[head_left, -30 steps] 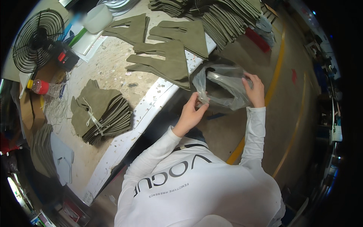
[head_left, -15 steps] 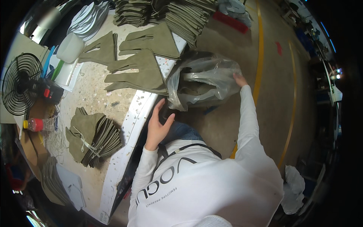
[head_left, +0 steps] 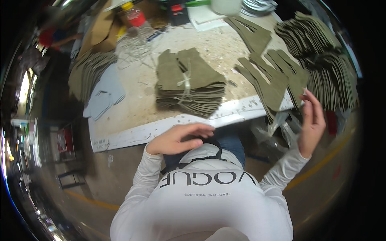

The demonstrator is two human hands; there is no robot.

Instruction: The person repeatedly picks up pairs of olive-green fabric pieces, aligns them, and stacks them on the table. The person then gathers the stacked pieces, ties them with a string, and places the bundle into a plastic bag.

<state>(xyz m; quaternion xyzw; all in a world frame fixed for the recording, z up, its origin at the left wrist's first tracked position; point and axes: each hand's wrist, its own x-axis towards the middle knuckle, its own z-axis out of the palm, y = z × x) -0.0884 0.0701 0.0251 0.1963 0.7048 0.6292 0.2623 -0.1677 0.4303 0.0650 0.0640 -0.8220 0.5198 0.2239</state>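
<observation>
My left hand [head_left: 177, 138] hovers just in front of the table's near edge, its fingers stretched out and the thumb apart, with nothing in it. At the right corner of the table my right hand [head_left: 313, 122] is raised beside the loose olive cut pieces [head_left: 277, 86], which have slit, finger-like ends. Its fingers are apart and I see nothing in them; whether a fingertip touches a piece I cannot tell. A clear plastic bag [head_left: 263, 136] hangs below the table edge, left of my right hand. A thick bundle of olive pieces [head_left: 169, 78], tied with white string, lies mid-table.
Tall stacks of olive pieces [head_left: 329, 80] stand at the right. Another olive stack [head_left: 86, 76] and pale grey sheets [head_left: 108, 92] lie at the left. Farther back are a cardboard box [head_left: 102, 34], a bottle with a yellow cap [head_left: 134, 16] and a white container [head_left: 226, 6].
My view has swung left toward the table. My right hand has let go of the plastic bag, which now hangs lower by the table edge. My left hand stays open near the edge.
</observation>
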